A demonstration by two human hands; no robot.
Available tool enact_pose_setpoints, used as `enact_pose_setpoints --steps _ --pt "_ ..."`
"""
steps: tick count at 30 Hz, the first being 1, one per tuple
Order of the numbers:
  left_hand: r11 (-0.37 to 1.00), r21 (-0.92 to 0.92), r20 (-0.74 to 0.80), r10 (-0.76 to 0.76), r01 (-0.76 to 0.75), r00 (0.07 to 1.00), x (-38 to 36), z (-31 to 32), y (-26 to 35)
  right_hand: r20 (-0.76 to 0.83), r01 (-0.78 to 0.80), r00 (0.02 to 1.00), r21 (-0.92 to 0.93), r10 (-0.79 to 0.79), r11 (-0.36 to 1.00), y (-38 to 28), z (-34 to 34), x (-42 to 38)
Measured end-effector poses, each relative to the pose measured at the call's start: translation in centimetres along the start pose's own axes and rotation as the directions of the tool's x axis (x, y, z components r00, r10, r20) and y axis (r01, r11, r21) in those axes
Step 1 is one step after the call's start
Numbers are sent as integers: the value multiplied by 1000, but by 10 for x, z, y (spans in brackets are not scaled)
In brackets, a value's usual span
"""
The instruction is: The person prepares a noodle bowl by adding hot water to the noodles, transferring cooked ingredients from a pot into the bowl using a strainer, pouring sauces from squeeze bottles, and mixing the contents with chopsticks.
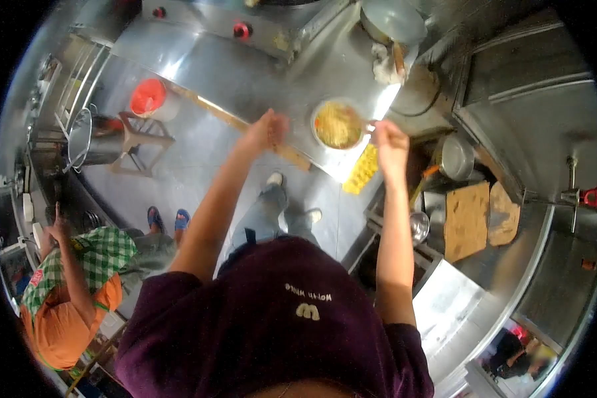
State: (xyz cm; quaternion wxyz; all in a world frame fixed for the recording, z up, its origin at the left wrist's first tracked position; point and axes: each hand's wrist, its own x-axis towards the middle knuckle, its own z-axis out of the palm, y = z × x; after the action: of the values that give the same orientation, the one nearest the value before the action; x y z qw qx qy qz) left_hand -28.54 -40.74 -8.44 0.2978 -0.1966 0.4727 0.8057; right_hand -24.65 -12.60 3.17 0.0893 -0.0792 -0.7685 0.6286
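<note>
My right hand [393, 139] is closed around the short handle of a round, pale-rimmed pan [316, 136]. Yellow, shredded-looking food [339, 125] with an orange bit at its left side fills the pan, which is over the corner of the steel counter [298, 93]. My left hand [270, 131] is raised to the left of the pan, apart from it, near the counter's front edge. Motion smears its fingers, and I cannot make out anything in them. Just below the pan, a bright yellow patterned piece [361, 171] hangs or lies by the counter edge.
A wok [395, 21] sits at the back right, a metal pot [456, 158] and cardboard [466, 222] at right. On the left are a red bucket [148, 97], a stool [139, 142] and a tall pot [98, 142]. A person in a checked apron [89, 252] stands lower left.
</note>
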Motion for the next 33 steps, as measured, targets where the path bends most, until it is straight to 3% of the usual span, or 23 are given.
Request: enact_pose_setpoints --steps 1,2,3,4,5,8,10,14,15,18,19,20,21,22,23,24,25,27,28,29,31,32,33 --pt "1000 -16 18 -2 2 1000 2 -7 -20 45 -3 999 -229 14 973 12 0 -8" --pt "999 -34 30 10 -9 999 1 -11 -31 125 -48 988 -301 89 952 16 -3 -18" --pt "999 14 -17 -36 37 999 -10 -6 -37 110 -107 987 -105 118 989 38 -12 -27" --pt "995 57 -68 -80 84 994 -13 -3 -37 3 -106 994 -94 107 990 14 -17 -39" --pt "996 44 -78 -78 81 994 -13 -7 -39 33 -186 982 0 186 983 3 -34 -48" --pt "999 20 -120 -44 46 992 -2 -18 -31 -160 -109 978 150 132 983 -31 -57 -63" --pt "999 34 -152 15 -10 988 6 -20 -3 -46 -144 989 -15 143 989 -7 -76 -65" --pt "988 -92 -211 99 -121 972 46 -46 74 -355 -127 923 82 148 989 -56 -73 -68" --pt "980 -137 -238 112 -147 965 61 -59 96 -379 -72 921 50 85 996 -66 -69 -56" --pt "985 -29 -378 145 -168 915 115 -74 154 -355 141 912 -202 -207 969 -105 -37 -11" --pt "990 16 -392 134 -139 910 117 -73 156 -314 78 935 -274 -166 959 -115 -37 -5" --pt "992 57 -421 123 -110 899 104 -74 145 -268 -57 963 -227 -6 972 -121 -37 -3" --pt "991 99 -415 119 -85 902 115 -72 158 -288 -35 953 -423 -98 905 -123 -15 20" --pt "939 282 -421 305 -196 854 138 -82 179 -290 -27 938 -602 -187 798 -124 21 56" --pt "846 460 -414 474 -271 777 150 -101 184 -217 -29 961 -697 -172 716 -128 57 84" --pt "714 621 -370 631 -323 682 155 -111 185 -146 -23 979 -781 -146 624 -131 86 107" --pt "814 499 -291 480 -297 828 148 -104 195 -27 96 976 -840 -217 535 -120 109 131" --pt "953 265 -31 161 -147 986 118 -66 239 6 37 997 -914 -77 403 -125 168 177" --pt "952 274 63 125 -137 990 109 -48 250 106 144 987 -926 -124 349 -102 186 202" --pt "964 230 222 81 -133 972 112 -38 251 104 125 991 -947 -87 295 -99 210 215" --pt "982 -57 470 -132 179 873 124 -16 245 160 138 986 -946 53 294 -97 236 230" --pt "937 -260 441 -99 232 892 130 -4 243 174 139 978 -955 117 260 -92 244 239" --pt "931 -296 411 -78 214 908 141 0 246 154 134 984 -972 91 195 -91 248 247"
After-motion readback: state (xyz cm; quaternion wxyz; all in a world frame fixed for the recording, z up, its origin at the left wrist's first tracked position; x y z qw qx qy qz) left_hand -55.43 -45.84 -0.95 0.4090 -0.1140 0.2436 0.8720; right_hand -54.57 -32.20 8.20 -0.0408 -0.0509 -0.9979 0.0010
